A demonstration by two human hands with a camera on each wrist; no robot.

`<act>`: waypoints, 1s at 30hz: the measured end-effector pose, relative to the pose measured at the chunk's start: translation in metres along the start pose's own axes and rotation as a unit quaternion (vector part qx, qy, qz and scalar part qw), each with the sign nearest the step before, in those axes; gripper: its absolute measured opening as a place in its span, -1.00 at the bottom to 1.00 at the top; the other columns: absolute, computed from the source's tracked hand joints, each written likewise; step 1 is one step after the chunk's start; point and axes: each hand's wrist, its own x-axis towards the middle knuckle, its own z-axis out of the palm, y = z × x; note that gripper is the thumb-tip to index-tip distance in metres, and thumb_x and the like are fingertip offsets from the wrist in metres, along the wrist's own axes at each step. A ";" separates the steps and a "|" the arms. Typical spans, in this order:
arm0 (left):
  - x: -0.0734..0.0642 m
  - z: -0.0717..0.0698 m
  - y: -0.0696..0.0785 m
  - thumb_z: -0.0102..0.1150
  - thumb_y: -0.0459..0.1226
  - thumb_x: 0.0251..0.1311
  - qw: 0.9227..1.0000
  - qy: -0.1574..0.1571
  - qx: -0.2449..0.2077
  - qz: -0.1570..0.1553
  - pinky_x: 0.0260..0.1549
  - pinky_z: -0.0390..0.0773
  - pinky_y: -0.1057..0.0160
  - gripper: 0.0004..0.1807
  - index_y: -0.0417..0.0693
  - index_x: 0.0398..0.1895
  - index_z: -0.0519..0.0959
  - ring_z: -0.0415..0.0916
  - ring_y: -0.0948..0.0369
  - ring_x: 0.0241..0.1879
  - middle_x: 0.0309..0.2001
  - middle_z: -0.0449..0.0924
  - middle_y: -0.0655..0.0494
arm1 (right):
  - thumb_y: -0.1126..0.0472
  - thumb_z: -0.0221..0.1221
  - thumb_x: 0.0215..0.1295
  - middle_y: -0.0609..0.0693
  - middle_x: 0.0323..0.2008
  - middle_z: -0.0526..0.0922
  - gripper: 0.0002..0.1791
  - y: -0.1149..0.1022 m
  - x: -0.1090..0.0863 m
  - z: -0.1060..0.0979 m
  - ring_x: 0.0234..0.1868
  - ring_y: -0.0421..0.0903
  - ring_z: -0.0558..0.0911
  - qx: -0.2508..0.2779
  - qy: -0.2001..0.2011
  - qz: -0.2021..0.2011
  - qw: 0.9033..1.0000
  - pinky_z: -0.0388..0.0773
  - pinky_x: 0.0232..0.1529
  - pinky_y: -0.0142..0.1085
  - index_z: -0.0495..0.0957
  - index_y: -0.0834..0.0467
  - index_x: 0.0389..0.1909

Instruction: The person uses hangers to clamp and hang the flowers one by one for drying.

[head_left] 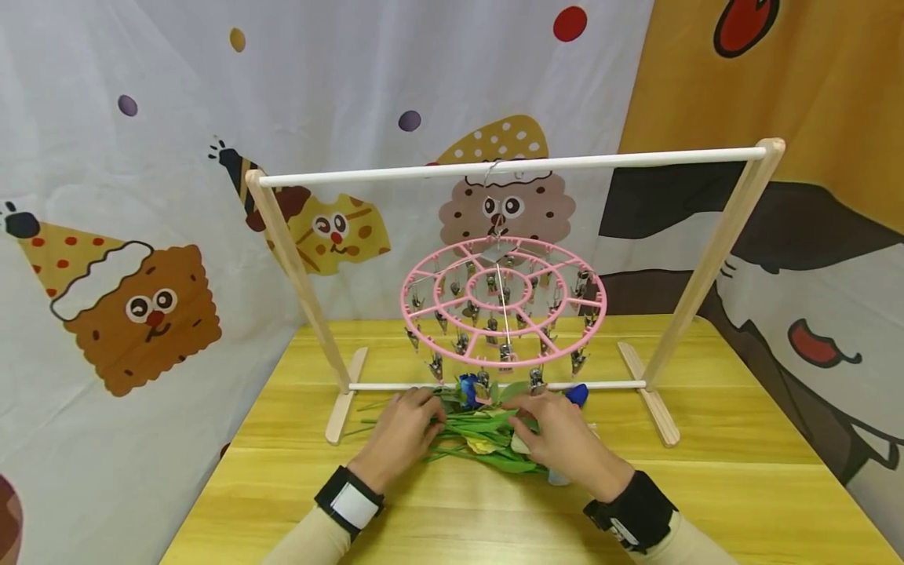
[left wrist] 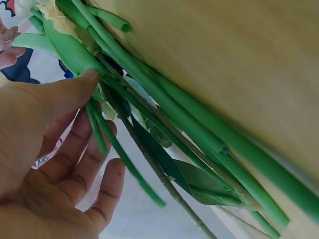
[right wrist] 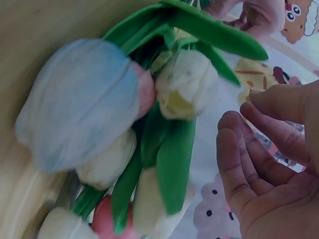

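A bunch of artificial flowers lies on the table, its green stems [left wrist: 149, 84] pointing left. My left hand [head_left: 404, 430] pinches a green stem of the bunch between thumb and fingers, as the left wrist view shows. Over the blossom end, my right hand [head_left: 565, 438] has its fingers loosely bent with nothing between them. A light blue tulip [right wrist: 84, 104] and a white tulip [right wrist: 187, 82] face the right wrist camera, beside that hand. Between the hands are a yellow flower [head_left: 482, 445] and a deep blue one [head_left: 468, 390]; another blue bloom [head_left: 577, 394] shows past the right hand.
Directly above the flowers hangs a round pink clip hanger [head_left: 504, 363] with many metal clips, the lowest near my fingers. Its hook is on the white top bar [head_left: 395, 172] of a wooden stand [head_left: 713, 259]. A patterned cloth [head_left: 339, 94] backs the wooden table [head_left: 452, 518].
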 end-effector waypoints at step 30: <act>0.004 -0.022 0.003 0.76 -0.25 0.27 0.987 0.140 -0.058 0.052 -0.16 0.57 0.19 -0.70 0.06 -0.06 0.77 0.73 0.19 -0.11 -0.12 0.75 0.18 | 0.24 0.68 0.38 -0.04 -0.15 0.79 -0.77 -0.010 0.014 0.017 -0.35 -0.23 0.65 -0.136 0.076 -0.107 0.982 0.61 -0.32 -0.40 0.85 0.06 -0.06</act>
